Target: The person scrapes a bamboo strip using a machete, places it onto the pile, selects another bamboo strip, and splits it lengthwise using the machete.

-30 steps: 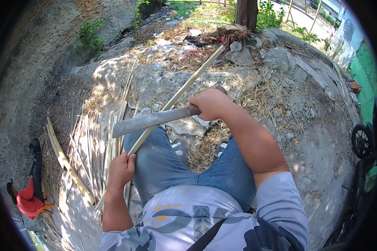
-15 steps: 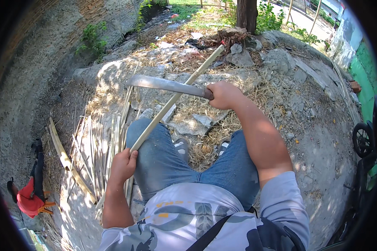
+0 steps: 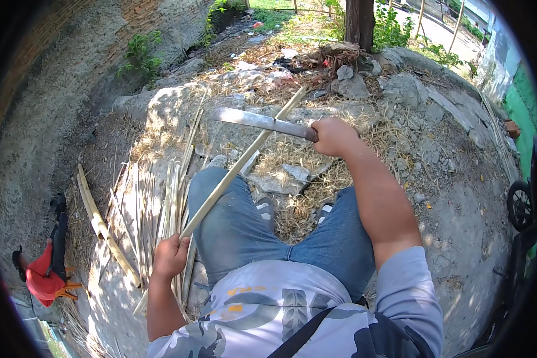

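My left hand (image 3: 170,258) is closed round the lower end of a long pale bamboo strip (image 3: 222,187), which slants up and away across my left thigh. In my right hand (image 3: 335,137) is the handle of a machete, gripped in a fist. The machete's blade (image 3: 244,119) points left and crosses the strip near its far end. Blade and strip appear to touch there. Beneath them are stone slabs (image 3: 274,178) and curled shavings on the ground between my feet.
Many split bamboo strips (image 3: 164,203) lie to my left, beside a thicker split bamboo piece (image 3: 104,230). A person in red (image 3: 43,277) sits at the far left. Rocks (image 3: 352,86) and a tree trunk (image 3: 359,24) stand ahead; a black wheel (image 3: 520,204) is at right.
The machete has moved up the strip, closer to its far end. The strip's far end sits lower and my left hand has drawn back slightly. The view has shifted a little.
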`<state>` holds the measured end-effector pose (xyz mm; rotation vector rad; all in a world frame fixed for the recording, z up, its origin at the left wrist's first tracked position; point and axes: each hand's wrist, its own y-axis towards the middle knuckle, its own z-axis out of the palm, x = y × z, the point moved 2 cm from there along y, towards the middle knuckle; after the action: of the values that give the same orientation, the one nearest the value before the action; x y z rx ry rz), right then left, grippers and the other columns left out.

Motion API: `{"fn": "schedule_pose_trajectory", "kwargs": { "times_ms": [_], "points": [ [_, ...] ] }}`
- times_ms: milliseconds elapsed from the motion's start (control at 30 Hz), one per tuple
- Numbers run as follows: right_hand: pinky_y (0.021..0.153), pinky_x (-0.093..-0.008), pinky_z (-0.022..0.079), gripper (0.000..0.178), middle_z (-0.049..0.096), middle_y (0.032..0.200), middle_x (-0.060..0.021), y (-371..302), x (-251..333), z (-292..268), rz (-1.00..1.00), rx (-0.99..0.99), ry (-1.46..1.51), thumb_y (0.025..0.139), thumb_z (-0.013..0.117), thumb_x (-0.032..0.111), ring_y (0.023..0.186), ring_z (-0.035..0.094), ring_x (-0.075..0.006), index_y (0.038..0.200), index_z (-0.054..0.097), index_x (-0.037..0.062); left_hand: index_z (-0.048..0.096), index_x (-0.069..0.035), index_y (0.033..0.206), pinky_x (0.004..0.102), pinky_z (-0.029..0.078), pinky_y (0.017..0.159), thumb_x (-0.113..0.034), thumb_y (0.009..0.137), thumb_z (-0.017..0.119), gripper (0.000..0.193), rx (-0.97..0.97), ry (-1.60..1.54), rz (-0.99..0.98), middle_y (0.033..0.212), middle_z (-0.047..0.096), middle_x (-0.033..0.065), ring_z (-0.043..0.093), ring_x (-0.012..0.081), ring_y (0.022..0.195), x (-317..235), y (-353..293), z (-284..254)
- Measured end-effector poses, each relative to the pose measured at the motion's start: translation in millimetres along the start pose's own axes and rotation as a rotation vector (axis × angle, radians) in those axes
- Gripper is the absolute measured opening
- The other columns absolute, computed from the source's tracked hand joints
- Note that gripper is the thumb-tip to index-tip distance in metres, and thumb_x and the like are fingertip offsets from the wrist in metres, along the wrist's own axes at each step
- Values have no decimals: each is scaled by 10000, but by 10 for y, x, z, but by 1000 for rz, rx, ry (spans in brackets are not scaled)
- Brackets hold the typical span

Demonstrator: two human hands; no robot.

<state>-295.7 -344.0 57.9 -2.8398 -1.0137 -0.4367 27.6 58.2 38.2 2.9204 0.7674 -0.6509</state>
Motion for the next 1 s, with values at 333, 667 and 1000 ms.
{"fn": "schedule_pose_trajectory", "kwargs": {
  "times_ms": [333,667,1000],
  "points": [
    [757,-487,560,217,703,811,-107,-156,684,121,-435,28,-64,726,716,203,853,706,-359,929,673,137,594,21,832,435,430,562,-280,1024,616,358,-46,-146,62,638,571,213,526,338,549,-168,54,167],
    [847,-483,569,254,734,951,-150,31,-110,36,9,22,42,781,682,199,940,713,-360,1021,710,122,612,22,821,395,410,516,-253,1022,634,342,65,-124,-53,584,555,147,484,212,509,90,-7,50],
    [768,-482,560,183,723,885,-118,13,477,295,-313,74,1,743,698,190,887,710,-340,909,673,117,598,14,815,411,401,527,-334,1049,593,420,30,-173,-6,589,533,171,458,243,518,-100,154,263]
  ]
}}
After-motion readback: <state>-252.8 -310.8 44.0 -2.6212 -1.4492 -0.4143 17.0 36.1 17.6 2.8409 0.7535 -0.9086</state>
